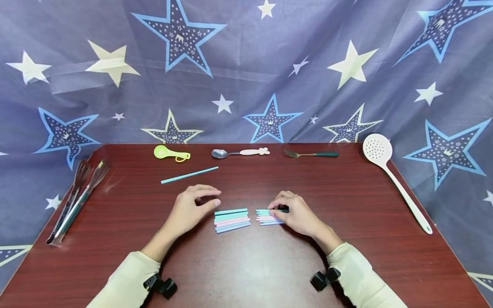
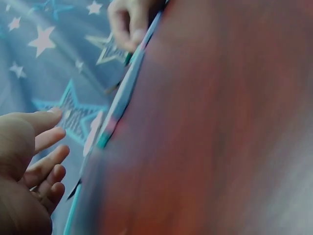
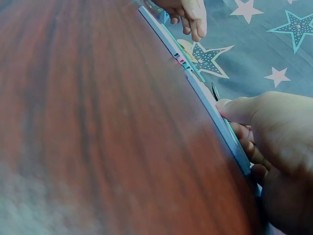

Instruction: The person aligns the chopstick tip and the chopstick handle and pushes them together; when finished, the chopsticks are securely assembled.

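Note:
Two small rows of short pastel straws lie side by side mid-table: the left row (image 1: pixel 232 221) and the right row (image 1: pixel 265 219), in blues, greens and pink. Just left of the left row, my left hand (image 1: pixel 194 207) hovers with loosely bent fingers and thumb apart, holding nothing. My right hand (image 1: pixel 294 212) is over the right row, where its thumb and forefinger pinch a green straw at the row's far side. The hand hides the right ends of that row. In the right wrist view, the thumb (image 3: pixel 237 108) lies against the straws and the other fingers curl behind them.
A long blue straw (image 1: pixel 189 175) lies behind the left hand. Along the back edge are a green measuring spoon (image 1: pixel 171 152), a spoon (image 1: pixel 240 152) and a fork (image 1: pixel 311 154). Whisks (image 1: pixel 78 201) lie at the left edge, a white skimmer (image 1: pixel 396 182) at the right.

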Demonstrator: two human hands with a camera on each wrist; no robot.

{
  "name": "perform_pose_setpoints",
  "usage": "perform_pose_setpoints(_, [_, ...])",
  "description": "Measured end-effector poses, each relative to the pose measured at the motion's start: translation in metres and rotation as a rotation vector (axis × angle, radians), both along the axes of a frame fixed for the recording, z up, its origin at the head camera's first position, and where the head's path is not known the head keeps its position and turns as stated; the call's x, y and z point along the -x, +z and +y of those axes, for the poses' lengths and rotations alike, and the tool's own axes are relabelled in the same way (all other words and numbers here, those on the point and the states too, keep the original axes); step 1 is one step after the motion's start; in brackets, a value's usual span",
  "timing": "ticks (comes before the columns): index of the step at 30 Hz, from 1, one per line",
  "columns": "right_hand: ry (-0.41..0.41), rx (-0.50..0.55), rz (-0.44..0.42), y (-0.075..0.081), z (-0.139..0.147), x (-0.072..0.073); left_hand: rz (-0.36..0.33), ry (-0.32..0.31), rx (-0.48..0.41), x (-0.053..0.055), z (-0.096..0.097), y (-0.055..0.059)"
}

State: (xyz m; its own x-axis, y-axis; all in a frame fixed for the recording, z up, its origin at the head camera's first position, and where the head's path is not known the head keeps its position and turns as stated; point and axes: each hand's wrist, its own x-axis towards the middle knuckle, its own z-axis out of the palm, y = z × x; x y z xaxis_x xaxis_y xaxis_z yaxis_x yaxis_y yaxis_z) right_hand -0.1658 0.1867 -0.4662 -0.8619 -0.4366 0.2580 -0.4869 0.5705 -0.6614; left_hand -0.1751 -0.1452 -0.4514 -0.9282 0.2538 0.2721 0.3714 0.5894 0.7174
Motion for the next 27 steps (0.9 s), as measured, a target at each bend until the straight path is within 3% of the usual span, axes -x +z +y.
perform_pose_setpoints(7, [-0.004, 0.0, 0.001, 0.0, -0.001, 0.0, -0.031, -0.055, -0.005, -0.009, 0.019, -0.009])
perform_pose_setpoints(14, [0.002, -0.008, 0.008, -0.002, -0.002, 0.0, -0.036, -0.034, 0.064, -0.014, 0.026, -0.017])
perform_pose_setpoints(27, [0.01, -0.009, 0.009, -0.001, 0.0, -0.001, -0.057, 0.001, 0.062, -0.017, 0.03, -0.019])
